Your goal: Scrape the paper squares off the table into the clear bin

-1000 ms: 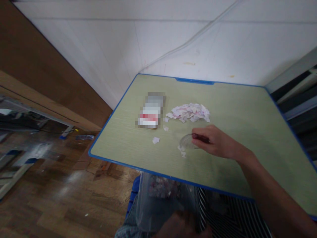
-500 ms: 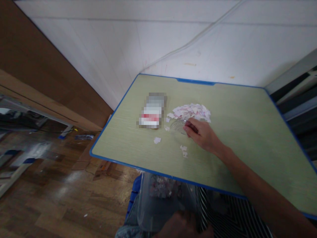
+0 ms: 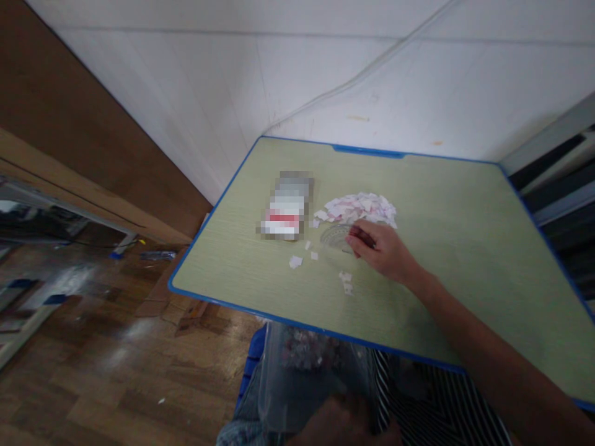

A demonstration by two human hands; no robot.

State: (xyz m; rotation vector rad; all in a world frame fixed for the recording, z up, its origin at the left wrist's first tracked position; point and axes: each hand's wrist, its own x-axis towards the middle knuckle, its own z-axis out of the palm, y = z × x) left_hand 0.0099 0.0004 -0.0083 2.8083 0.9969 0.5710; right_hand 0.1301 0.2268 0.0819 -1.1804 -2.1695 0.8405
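Note:
A clear, half-round plastic protractor (image 3: 333, 238) lies low over the table, its right part pinched in my closed right hand (image 3: 382, 246). Just beyond it is a heap of small white and pinkish paper scraps (image 3: 360, 205). A few loose scraps (image 3: 295, 262) are scattered on the near side of the protractor. Below the table edge, a clear plastic tub (image 3: 283, 396) with more scraps inside (image 3: 309, 350) rests at my lap. My left hand (image 3: 341, 421) is dim and partly cut off, its fingers curled at the tub's near rim.
The pale green table (image 3: 242, 260) has a blue edge and stands against a white wall (image 3: 186, 80). A blurred-out rectangular item (image 3: 286, 204) lies left of the heap. A brown wooden panel (image 3: 93, 118) is at the left, above a wooden floor (image 3: 116, 371).
Two small scraps left of the protractor have shifted toward the near edge. My right hand stays in nearly the same place with the protractor. My left hand has barely moved.

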